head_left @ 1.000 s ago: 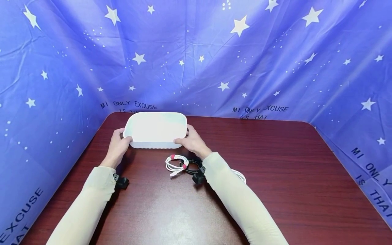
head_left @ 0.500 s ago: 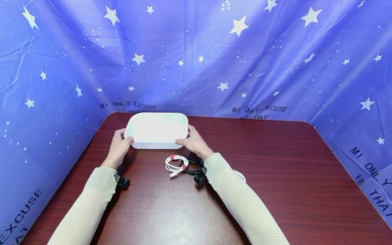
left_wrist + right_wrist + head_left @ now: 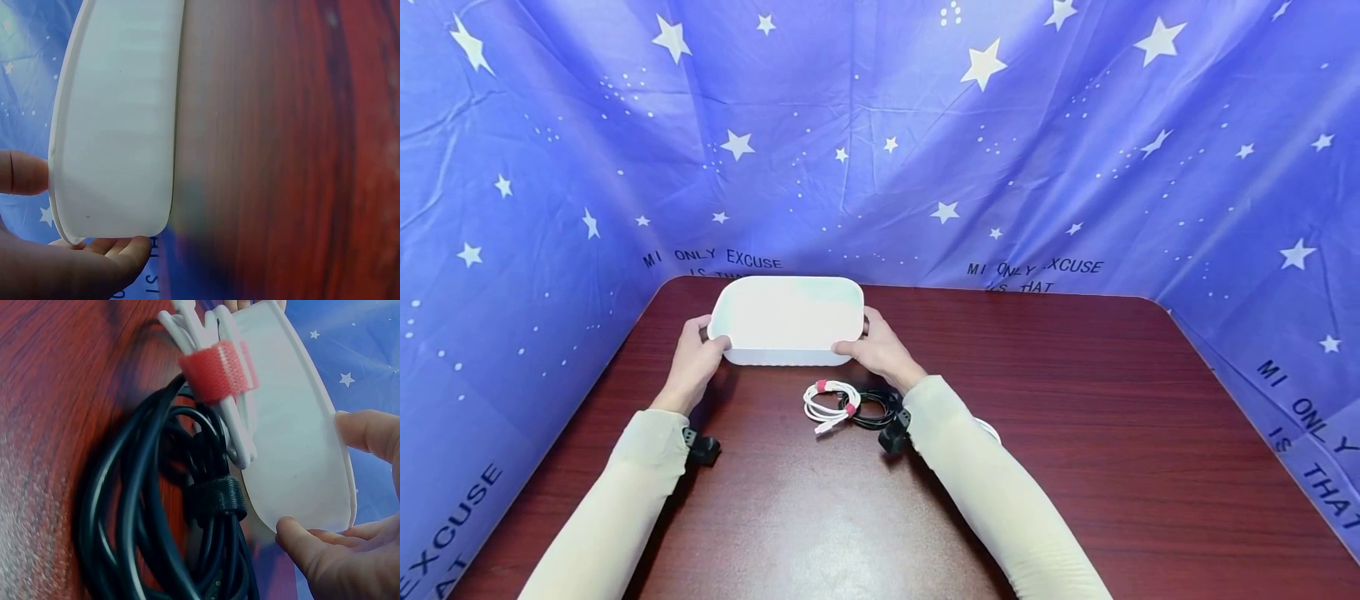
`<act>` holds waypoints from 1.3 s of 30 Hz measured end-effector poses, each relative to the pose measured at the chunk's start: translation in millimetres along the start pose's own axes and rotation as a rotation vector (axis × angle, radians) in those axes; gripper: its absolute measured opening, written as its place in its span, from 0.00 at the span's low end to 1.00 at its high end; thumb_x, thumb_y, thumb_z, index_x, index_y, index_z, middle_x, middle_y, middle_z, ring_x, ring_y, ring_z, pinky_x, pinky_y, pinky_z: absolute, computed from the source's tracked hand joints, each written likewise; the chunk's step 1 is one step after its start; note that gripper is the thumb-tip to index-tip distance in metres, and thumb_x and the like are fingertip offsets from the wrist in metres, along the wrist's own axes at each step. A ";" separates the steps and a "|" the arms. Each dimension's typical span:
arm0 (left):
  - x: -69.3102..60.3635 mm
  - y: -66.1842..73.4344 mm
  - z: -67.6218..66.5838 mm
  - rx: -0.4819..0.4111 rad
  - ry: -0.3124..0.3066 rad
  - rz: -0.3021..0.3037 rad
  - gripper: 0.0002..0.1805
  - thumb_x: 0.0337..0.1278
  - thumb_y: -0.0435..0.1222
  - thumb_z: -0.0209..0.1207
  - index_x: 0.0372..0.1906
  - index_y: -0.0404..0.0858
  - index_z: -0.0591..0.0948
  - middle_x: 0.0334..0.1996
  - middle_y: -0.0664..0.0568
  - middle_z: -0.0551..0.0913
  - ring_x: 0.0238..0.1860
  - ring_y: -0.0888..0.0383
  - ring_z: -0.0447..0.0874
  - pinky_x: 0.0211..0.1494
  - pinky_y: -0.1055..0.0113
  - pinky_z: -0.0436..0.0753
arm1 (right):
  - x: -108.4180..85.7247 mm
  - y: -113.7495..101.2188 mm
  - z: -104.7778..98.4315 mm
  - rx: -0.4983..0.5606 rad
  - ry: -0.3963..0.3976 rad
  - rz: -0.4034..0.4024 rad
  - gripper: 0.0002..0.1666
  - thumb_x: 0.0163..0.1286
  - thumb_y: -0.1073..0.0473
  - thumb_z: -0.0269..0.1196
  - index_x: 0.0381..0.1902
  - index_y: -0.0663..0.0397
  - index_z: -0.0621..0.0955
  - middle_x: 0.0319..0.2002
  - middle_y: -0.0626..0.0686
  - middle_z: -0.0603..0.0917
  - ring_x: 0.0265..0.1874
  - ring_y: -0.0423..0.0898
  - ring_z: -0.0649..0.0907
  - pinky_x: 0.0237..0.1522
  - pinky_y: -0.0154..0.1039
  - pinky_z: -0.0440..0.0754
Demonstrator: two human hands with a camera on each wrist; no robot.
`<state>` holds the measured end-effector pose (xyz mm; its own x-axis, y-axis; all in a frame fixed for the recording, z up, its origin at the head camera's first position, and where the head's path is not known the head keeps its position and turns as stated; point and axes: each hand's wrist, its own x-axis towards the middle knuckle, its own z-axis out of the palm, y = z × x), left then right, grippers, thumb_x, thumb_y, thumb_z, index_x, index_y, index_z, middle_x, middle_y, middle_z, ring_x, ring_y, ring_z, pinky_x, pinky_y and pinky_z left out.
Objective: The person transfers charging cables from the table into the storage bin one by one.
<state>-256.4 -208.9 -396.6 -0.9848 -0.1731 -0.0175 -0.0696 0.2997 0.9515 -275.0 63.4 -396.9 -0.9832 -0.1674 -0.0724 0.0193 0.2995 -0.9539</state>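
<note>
A white plastic bin (image 3: pixel 786 357) with rounded corners stands at the back left of the table. My left hand (image 3: pixel 695 362) grips its left end, thumb at the rim and fingers around the outside. At the right end my right hand (image 3: pixel 883 346) holds it the same way; in the right wrist view the thumb touches the rim and the fingers lie against the end wall. Glare washes out the inside of the bin. Nearer than the bin lies a coiled white cable (image 3: pixel 234 434) with red straps, against a coiled black cable (image 3: pixel 131 487) bound with a black strap.
Another white cable (image 3: pixel 988 430) is partly hidden behind my right forearm. The dark red wooden table (image 3: pixel 1075 400) has blue star-printed cloth (image 3: pixel 910 183) along its back and sides. Black wrist cameras hang below both cuffs.
Both hands and the bin have shifted slightly to the right. The grip looks the same, and the cables stay where they were.
</note>
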 end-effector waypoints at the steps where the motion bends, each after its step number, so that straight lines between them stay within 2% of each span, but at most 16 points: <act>1: 0.0 0.0 0.2 0.001 -0.001 0.000 0.37 0.50 0.24 0.46 0.69 0.24 0.53 0.64 0.31 0.63 0.61 0.45 0.65 0.63 0.55 0.66 | -0.5 -0.2 -0.4 -0.003 0.001 0.003 0.47 0.54 0.66 0.71 0.68 0.59 0.60 0.54 0.59 0.78 0.50 0.48 0.80 0.49 0.38 0.78; 17: -1.2 1.1 6.5 0.008 -0.012 -0.002 0.37 0.52 0.25 0.47 0.69 0.24 0.52 0.65 0.32 0.62 0.62 0.45 0.64 0.64 0.55 0.66 | -1.6 4.5 -7.0 0.010 -0.002 -0.019 0.47 0.54 0.67 0.70 0.68 0.60 0.60 0.52 0.60 0.78 0.48 0.49 0.81 0.48 0.38 0.79; 25: -2.0 2.4 9.7 -0.012 -0.019 0.003 0.36 0.52 0.24 0.47 0.69 0.24 0.52 0.64 0.31 0.62 0.62 0.45 0.65 0.63 0.55 0.67 | -3.4 4.8 -9.5 0.000 0.005 -0.020 0.47 0.54 0.66 0.69 0.67 0.67 0.58 0.51 0.61 0.79 0.47 0.49 0.81 0.48 0.38 0.79; 32: -0.8 -0.2 14.7 -0.032 -0.023 0.015 0.36 0.50 0.24 0.47 0.68 0.24 0.54 0.62 0.32 0.64 0.59 0.46 0.67 0.59 0.59 0.69 | -3.5 7.8 -14.1 0.000 0.010 0.011 0.48 0.53 0.66 0.70 0.69 0.60 0.58 0.54 0.60 0.77 0.49 0.49 0.80 0.50 0.39 0.78; 36: -0.2 -0.8 16.8 -0.015 -0.017 0.021 0.35 0.49 0.25 0.47 0.67 0.24 0.55 0.61 0.32 0.65 0.57 0.46 0.67 0.55 0.62 0.71 | -4.2 8.1 -16.7 -0.013 0.016 0.009 0.48 0.53 0.65 0.70 0.68 0.60 0.59 0.54 0.60 0.77 0.49 0.49 0.80 0.50 0.39 0.78; 39: -0.3 0.5 16.5 -0.013 -0.025 0.015 0.35 0.50 0.25 0.47 0.68 0.24 0.54 0.62 0.32 0.64 0.58 0.46 0.67 0.57 0.60 0.71 | -4.6 7.6 -18.0 -0.006 0.012 0.005 0.48 0.54 0.65 0.70 0.68 0.61 0.58 0.53 0.61 0.77 0.49 0.50 0.81 0.50 0.39 0.78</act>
<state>-258.7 -193.2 -401.2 -0.9894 -0.1449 -0.0107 -0.0528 0.2898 0.9556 -273.6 83.4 -398.6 -0.9853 -0.1544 -0.0734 0.0230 0.3060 -0.9518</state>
